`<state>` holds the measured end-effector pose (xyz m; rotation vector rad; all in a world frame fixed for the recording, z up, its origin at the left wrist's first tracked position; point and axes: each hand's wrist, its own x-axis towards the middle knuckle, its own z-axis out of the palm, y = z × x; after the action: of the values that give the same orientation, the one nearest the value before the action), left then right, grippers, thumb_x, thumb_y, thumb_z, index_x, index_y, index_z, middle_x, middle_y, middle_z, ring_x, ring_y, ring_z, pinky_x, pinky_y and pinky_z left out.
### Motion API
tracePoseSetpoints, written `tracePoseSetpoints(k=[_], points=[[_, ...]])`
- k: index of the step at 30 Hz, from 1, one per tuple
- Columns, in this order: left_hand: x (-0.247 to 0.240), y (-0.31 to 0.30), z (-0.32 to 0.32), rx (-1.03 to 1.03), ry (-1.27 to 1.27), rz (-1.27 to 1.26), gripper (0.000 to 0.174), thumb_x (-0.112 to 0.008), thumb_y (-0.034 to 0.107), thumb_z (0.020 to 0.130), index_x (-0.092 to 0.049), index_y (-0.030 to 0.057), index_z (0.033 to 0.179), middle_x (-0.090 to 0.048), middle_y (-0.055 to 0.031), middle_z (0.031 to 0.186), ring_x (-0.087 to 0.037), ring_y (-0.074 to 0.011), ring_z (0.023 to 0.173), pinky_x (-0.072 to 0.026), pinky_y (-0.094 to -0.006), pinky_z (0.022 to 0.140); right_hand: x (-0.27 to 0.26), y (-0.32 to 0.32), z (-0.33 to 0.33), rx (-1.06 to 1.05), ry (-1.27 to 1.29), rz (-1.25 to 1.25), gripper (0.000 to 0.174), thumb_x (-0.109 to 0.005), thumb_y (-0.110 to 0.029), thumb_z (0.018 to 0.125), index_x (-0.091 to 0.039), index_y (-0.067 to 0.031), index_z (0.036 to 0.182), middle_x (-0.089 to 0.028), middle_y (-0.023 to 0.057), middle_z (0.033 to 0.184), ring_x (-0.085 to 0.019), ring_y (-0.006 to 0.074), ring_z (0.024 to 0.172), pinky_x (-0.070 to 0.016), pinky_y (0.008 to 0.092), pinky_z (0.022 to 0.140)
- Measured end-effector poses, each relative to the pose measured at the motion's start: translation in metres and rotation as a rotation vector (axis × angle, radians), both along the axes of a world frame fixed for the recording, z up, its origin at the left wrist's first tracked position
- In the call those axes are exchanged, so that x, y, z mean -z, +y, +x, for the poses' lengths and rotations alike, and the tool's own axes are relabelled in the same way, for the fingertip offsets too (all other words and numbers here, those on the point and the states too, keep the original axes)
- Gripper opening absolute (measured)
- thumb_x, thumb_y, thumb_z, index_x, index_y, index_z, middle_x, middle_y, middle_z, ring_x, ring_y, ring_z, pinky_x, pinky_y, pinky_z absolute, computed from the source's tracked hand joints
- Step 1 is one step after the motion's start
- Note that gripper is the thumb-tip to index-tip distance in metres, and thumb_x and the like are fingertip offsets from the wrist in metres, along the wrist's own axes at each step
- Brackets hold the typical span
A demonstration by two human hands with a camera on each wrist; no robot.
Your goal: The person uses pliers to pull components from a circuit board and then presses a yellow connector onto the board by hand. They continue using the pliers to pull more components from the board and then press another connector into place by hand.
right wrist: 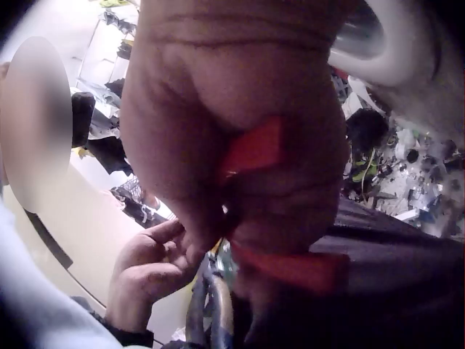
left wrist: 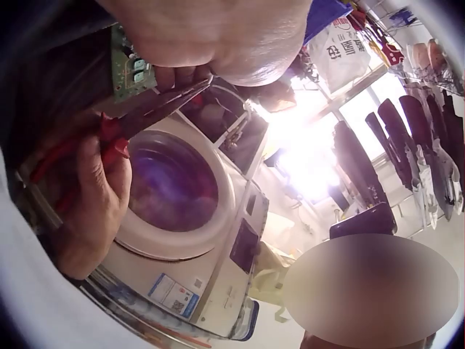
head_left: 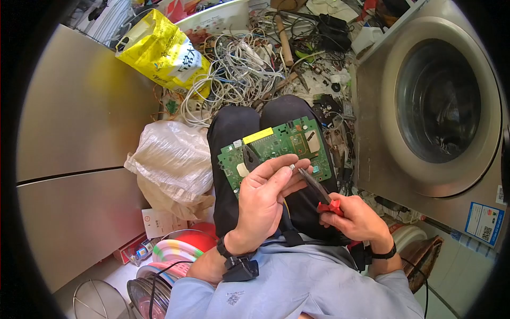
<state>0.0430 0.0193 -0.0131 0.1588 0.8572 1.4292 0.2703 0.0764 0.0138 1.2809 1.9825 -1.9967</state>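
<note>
My left hand pinches a tiny part; right hand clamped round the pliers, tips beside it. Board on lap. Part's probably light, stiff, easily dropped: take by edges.

Board green, yellow strip along edge. Plier handles red, jaws dark grey. Trousers black. Shirt light blue-grey, small dark logo on chest. Bag bright yellow, white patch, blue characters. Cables mostly white. Washer label blue and white.
</note>
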Motion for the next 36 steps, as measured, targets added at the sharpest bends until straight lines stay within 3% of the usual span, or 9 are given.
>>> tracePoseSetpoints(k=[5, 8, 23, 26, 31, 36], points=[[0.001, 0.0, 0.001, -0.006, 0.032, -0.004, 0.028, -0.057, 0.007, 0.108, -0.065, -0.0027, 0.133, -0.072, -0.0248, 0.13, -0.071, -0.0342, 0.122, -0.0594, -0.0458, 0.104, 0.003, -0.001, 0.0, -0.093, -0.056, 0.22, 0.022, -0.074, -0.018, 0.096, -0.062, -0.0022, 0.105, -0.066, 0.0212, 0.079, -0.068, 0.0447, 0.079, -0.0534, 0.0474, 0.069], [0.002, 0.0, 0.002, -0.009, 0.072, -0.012, 0.028, -0.057, 0.007, 0.108, -0.065, -0.0033, 0.133, -0.072, -0.0248, 0.129, -0.072, -0.034, 0.12, -0.0599, -0.0457, 0.104, 0.002, -0.003, -0.002, -0.091, -0.077, 0.341, 0.023, -0.075, -0.018, 0.095, -0.062, -0.0017, 0.106, -0.068, 0.0235, 0.082, -0.068, 0.0471, 0.082, -0.0533, 0.0504, 0.07], [-0.009, 0.0, 0.006, 0.073, 0.51, 0.032, 0.028, -0.056, 0.007, 0.109, -0.066, -0.0063, 0.132, -0.074, -0.0206, 0.125, -0.073, -0.0264, 0.117, -0.0617, -0.0399, 0.1, -0.008, -0.004, -0.008, -0.07, -0.19, 0.42, 0.022, -0.074, -0.019, 0.095, -0.064, -0.0029, 0.106, -0.069, 0.023, 0.083, -0.068, 0.0465, 0.081, -0.0534, 0.0522, 0.069], [-0.006, 0.0, 0.004, 0.082, 0.476, 0.032, 0.029, -0.056, 0.007, 0.109, -0.065, -0.0063, 0.133, -0.074, -0.0218, 0.126, -0.073, -0.0279, 0.118, -0.0618, -0.0402, 0.1, -0.004, -0.003, -0.005, -0.076, -0.19, 0.398, 0.022, -0.074, -0.019, 0.096, -0.064, -0.0029, 0.106, -0.068, 0.023, 0.082, -0.068, 0.0464, 0.08, -0.0531, 0.0521, 0.069], [0.002, 0.0, 0.002, 0.051, 0.112, -0.005, 0.032, -0.053, 0.005, 0.108, -0.063, -0.0061, 0.136, -0.07, -0.0263, 0.131, -0.07, -0.0356, 0.123, -0.0595, -0.0474, 0.105, 0.002, -0.001, 0.0, -0.064, -0.118, 0.384, 0.022, -0.074, -0.02, 0.096, -0.063, -0.0023, 0.105, -0.067, 0.0229, 0.079, -0.068, 0.0464, 0.079, -0.0523, 0.0518, 0.068], [0.007, 0.0, 0.0, 0.045, -0.005, 0.021, 0.033, -0.051, 0.005, 0.108, -0.063, -0.0059, 0.137, -0.068, -0.0277, 0.134, -0.068, -0.0379, 0.127, -0.0572, -0.0504, 0.108, 0.006, -0.002, 0.001, -0.034, -0.075, 0.38, 0.023, -0.074, -0.02, 0.096, -0.063, -0.0014, 0.104, -0.066, 0.0233, 0.078, -0.067, 0.0467, 0.078, -0.0517, 0.0512, 0.068]])
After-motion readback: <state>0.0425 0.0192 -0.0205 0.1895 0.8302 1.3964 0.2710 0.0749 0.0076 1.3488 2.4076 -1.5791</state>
